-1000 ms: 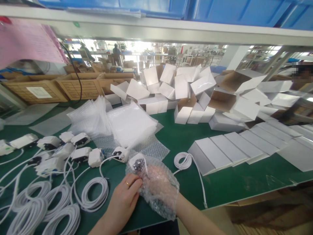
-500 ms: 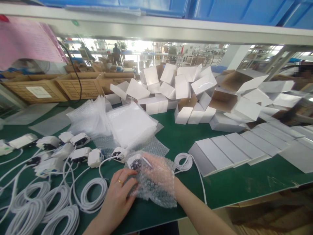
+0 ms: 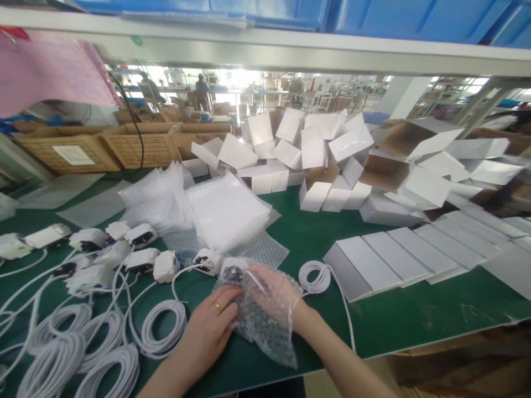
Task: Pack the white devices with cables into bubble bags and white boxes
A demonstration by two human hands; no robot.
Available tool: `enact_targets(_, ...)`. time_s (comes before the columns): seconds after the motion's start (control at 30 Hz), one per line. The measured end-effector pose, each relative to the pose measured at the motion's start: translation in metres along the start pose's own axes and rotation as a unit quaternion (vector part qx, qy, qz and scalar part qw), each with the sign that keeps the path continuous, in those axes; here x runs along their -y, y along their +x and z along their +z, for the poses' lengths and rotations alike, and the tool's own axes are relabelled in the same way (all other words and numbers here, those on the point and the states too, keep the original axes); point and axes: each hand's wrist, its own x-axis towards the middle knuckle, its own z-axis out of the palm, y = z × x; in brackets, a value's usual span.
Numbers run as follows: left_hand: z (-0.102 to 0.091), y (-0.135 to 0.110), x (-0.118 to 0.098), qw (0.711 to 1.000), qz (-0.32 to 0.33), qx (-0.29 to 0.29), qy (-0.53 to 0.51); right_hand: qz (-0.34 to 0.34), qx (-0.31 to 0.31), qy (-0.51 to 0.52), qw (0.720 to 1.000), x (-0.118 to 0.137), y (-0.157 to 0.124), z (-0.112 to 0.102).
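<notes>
My right hand (image 3: 274,293) is inside a clear bubble-wrap bag (image 3: 261,326) on the green mat, its fingers reaching toward a white adapter (image 3: 232,271) at the bag's far mouth. A thin white cable (image 3: 255,281) crosses the bag over that hand. My left hand (image 3: 213,326), with a ring on it, pinches the bag's left edge close to the adapter. How the right fingers are curled is blurred by the wrap.
Several white adapters with coiled cables (image 3: 161,329) lie to the left. A stack of bubble bags (image 3: 224,213) sits behind. One cable coil (image 3: 314,276) lies right of the bag. Flat white cartons (image 3: 394,260) and a heap of folded boxes (image 3: 323,155) fill the right and back.
The right hand inside the bag has slid away from me toward the adapter. The left hand followed along the bag's left edge, and the bag lies flatter on the mat.
</notes>
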Motion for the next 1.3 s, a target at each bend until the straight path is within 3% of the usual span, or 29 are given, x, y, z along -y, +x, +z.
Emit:
enact_targets(0.13,-0.003,0.008,0.012,0.995,-0.009,0.095,0.014,0.017,0.047,0.031,0.998,0.0,-0.033,-0.053)
enact_targets(0.23,-0.002,0.016,0.014,0.987,-0.047,0.137,0.065,0.092,0.045,-0.008,0.995,-0.009,-0.059,-0.089)
enact_targets(0.33,-0.002,0.024,0.01,0.983,-0.065,0.15,0.087,0.139,-0.044,-0.13,0.981,-0.01,-0.078,-0.105)
enact_targets(0.4,-0.002,0.028,0.005,0.982,-0.068,0.152,0.091,0.086,-0.175,-0.215,0.957,0.004,-0.087,-0.099)
enact_targets(0.47,0.0,0.03,0.0,0.981,-0.072,0.155,0.095,-0.019,-0.274,-0.247,0.929,0.028,-0.09,-0.079)
enact_targets(0.5,0.002,0.031,-0.003,0.98,-0.074,0.156,0.097,-0.077,-0.282,-0.231,0.928,0.039,-0.089,-0.065)
enact_targets(0.57,0.005,0.032,-0.007,0.98,-0.07,0.162,0.096,-0.158,-0.188,-0.183,0.952,0.055,-0.081,-0.034)
enact_targets(0.6,0.006,0.031,-0.008,0.98,-0.066,0.165,0.093,-0.152,-0.129,-0.16,0.967,0.057,-0.075,-0.019)
enact_targets(0.67,0.006,0.029,-0.007,0.98,-0.06,0.168,0.089,-0.05,-0.065,-0.101,0.991,0.048,-0.059,0.004)
enact_targets(0.77,0.002,0.023,0.002,0.985,-0.071,0.141,0.072,0.05,-0.039,-0.017,0.998,0.019,-0.035,0.016)
enact_targets(0.9,-0.004,0.013,0.017,0.988,-0.127,0.085,0.003,0.085,-0.053,0.03,0.994,-0.006,-0.021,0.01)
enact_targets(1.07,-0.008,0.013,0.02,0.982,-0.175,0.065,-0.01,0.123,-0.078,0.038,0.989,-0.008,-0.023,0.011)
enact_targets(1.2,-0.008,0.024,0.013,0.989,-0.117,-0.02,0.089,0.115,-0.082,0.017,0.99,-0.005,-0.025,0.016)
enact_targets(1.3,-0.002,0.037,0.012,0.987,-0.118,0.053,0.09,0.085,-0.091,-0.016,0.992,-0.003,-0.026,0.019)
